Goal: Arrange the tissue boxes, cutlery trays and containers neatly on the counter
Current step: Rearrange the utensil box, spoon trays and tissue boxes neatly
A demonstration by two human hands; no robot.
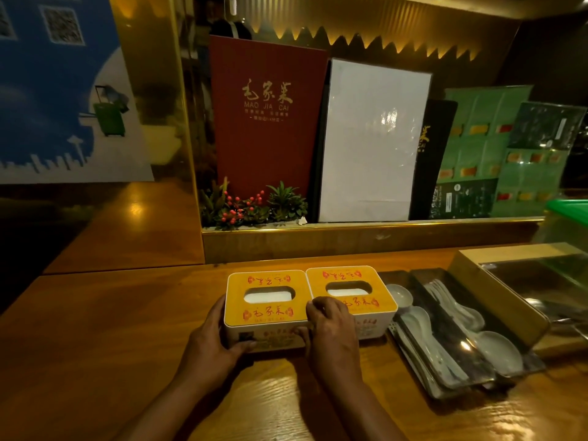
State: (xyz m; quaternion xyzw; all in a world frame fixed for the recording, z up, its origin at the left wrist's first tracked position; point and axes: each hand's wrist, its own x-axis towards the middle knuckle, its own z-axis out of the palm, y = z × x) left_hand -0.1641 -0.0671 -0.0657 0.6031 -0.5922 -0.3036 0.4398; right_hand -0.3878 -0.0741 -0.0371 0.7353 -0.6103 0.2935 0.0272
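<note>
Two white tissue boxes with yellow lids stand side by side on the wooden counter (95, 345). My left hand (216, 342) grips the left side of the left tissue box (265, 305), thumb on its front. My right hand (331, 332) holds the same box's right front corner, fingers resting where it meets the right tissue box (350, 289). Just right of the boxes lie dark cutlery trays (451, 348) holding white ceramic spoons (496, 348), a small dish and dark chopsticks.
A wooden-framed glass container (496, 297) sits at the right edge, a green-lidded box (569, 210) behind it. On the raised ledge stand a red menu (267, 116), a white laminated sheet (369, 144), green menus and a small artificial plant (251, 206).
</note>
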